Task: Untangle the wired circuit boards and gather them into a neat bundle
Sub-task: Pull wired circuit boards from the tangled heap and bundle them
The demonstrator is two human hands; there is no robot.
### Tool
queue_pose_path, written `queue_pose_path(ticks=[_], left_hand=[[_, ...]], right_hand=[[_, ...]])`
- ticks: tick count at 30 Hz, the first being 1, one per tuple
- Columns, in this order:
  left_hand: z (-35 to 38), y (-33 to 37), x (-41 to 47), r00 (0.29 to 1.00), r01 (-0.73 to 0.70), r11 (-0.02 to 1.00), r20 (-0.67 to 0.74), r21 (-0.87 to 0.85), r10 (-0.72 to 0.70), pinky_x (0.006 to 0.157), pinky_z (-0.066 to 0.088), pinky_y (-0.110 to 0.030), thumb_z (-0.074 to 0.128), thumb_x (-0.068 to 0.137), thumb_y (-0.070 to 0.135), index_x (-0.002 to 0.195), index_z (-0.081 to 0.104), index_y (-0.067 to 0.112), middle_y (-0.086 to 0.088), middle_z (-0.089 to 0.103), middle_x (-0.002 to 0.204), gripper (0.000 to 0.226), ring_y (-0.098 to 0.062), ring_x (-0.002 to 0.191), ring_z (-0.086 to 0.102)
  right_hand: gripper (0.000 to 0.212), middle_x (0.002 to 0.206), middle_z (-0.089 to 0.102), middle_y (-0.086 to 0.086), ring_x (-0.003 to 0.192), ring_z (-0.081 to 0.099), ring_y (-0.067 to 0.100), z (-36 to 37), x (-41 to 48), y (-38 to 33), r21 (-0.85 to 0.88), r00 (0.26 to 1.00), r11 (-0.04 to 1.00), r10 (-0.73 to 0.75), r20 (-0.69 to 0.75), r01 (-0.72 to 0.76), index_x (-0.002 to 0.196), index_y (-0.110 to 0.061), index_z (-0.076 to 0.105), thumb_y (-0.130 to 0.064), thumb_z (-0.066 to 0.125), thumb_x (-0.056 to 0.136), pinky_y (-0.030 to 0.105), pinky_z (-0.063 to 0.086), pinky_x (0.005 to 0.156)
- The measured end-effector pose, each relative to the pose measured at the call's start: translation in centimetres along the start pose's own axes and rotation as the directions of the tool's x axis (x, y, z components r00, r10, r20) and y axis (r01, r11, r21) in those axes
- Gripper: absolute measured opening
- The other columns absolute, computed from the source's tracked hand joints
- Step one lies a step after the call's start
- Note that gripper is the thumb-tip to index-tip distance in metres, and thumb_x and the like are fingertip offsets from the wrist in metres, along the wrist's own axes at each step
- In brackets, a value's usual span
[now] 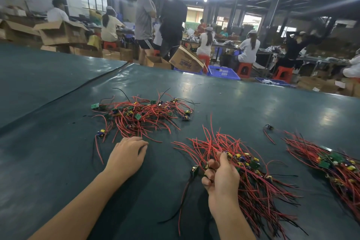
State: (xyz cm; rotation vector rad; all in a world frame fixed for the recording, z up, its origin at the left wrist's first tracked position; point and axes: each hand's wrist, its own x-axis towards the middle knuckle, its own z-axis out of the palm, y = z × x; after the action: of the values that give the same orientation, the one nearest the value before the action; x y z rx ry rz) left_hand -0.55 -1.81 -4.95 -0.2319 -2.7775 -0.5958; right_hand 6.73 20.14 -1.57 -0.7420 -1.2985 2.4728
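Dark green matte table sheet (58, 161) is carrying everything.

Loose tangle of thin red-and-black wires with small green circuit boards (140, 117) is lying just ahead of the left hand, unsorted, with the leads crossing every way.

Half-gathered bundle of the same wired boards (253, 179) is sitting in the right hand, boards clustered at the grip and wire tails fanning out ahead of and behind it.

Finished-looking bundle of wired boards (331, 163) is lying well to the right of the right hand.

Left hand (126, 155) is resting palm-down, fingers loosely bent, tips at the near wire ends. I'm not seeing a pinch.

Right hand (222, 177) is gripping the bundle, fingers curled round its board end.

Single stray wired board (269, 127) is lying ahead-right of the right hand; another stray wired board (101, 133) is ahead-left of the left hand.

Handling, judging by looks:
- Light and floppy. The wires are springing and snagging on each other.
- Boards are rigid, but the solder joints are likely the weak spot.
- I'm expecting a clean pull only by taking one board by its edges and drawing the leads out along their length. Yanking a wire mid-span is risking a torn joint.
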Motion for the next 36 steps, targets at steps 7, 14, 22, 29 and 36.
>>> queue_pose_path(ticks=[7, 14, 22, 29, 36], left_hand=[[-0.4, 1.6, -0.6, 0.963, -0.176, 0.967, -0.238, -0.183, 0.13, 0.088, 0.051, -0.039, 0.053, 0.099, 0.023, 0.126, 0.065, 0.017, 0.004, 0.069, 0.116, 0.03, -0.022, 0.104, 0.062], [-1.1, 5.6, -2.0, 0.818, -0.544, 0.786, -0.392, -0.293, 0.42, 0.079, 0.052, -0.032, 0.048, 0.099, 0.026, 0.125, 0.065, 0.012, 0.002, 0.066, 0.105, 0.034, -0.013, 0.093, 0.063], [-1.2, 8.1, -3.4, 0.655, -0.726, 0.664, -0.472, -0.179, 0.589, 0.075, 0.052, -0.036, 0.043, 0.102, 0.027, 0.122, 0.066, 0.014, -0.004, 0.065, 0.115, 0.033, -0.022, 0.09, 0.062], [-1.1, 8.3, -3.7, 0.642, -0.75, 0.634, -0.438, -0.188, 0.63, 0.076, 0.05, -0.035, 0.047, 0.1, 0.028, 0.126, 0.06, 0.021, -0.006, 0.062, 0.11, 0.03, -0.022, 0.089, 0.06], [-0.9, 8.6, -4.0, 0.714, -0.678, 0.669, -0.49, -0.304, 0.501, 0.079, 0.048, -0.028, 0.06, 0.087, 0.021, 0.108, 0.051, 0.013, -0.007, 0.057, 0.103, 0.024, -0.018, 0.091, 0.056]], right_hand=[[0.01, 0.056, 0.054, -0.003, 0.035, 0.034, 0.006, 0.0, 0.0, -0.1, 0.013, 0.999, 1.0, -0.005, 0.039, 0.004, 0.097, -0.017, 0.056, -0.026, 0.054, 0.101, 0.019, 0.026, 0.033], [0.017, 0.051, 0.057, -0.007, 0.037, 0.038, 0.005, 0.5, -0.4, 0.9, -0.211, 0.979, 0.973, -0.051, 0.197, 0.093, 0.091, -0.015, 0.066, -0.012, 0.052, 0.1, 0.016, 0.027, 0.035], [0.027, 0.082, 0.067, 0.011, 0.077, 0.062, 0.022, 1.2, -2.3, 2.4, -0.261, 0.796, 0.897, -0.145, 0.588, 0.356, 0.101, 0.001, 0.066, 0.021, 0.057, 0.085, 0.026, 0.051, 0.065], [0.031, 0.078, 0.074, 0.007, 0.081, 0.068, 0.023, 0.9, -2.0, 2.4, -0.253, 0.79, 0.861, -0.24, 0.564, 0.442, 0.081, -0.01, 0.072, 0.018, 0.061, 0.084, 0.039, 0.056, 0.076], [0.014, 0.063, 0.067, -0.001, 0.059, 0.058, 0.01, 0.6, -1.5, 2.4, -0.372, 0.824, 0.777, -0.311, 0.474, 0.507, 0.074, -0.013, 0.069, -0.009, 0.071, 0.088, 0.026, 0.049, 0.057]])
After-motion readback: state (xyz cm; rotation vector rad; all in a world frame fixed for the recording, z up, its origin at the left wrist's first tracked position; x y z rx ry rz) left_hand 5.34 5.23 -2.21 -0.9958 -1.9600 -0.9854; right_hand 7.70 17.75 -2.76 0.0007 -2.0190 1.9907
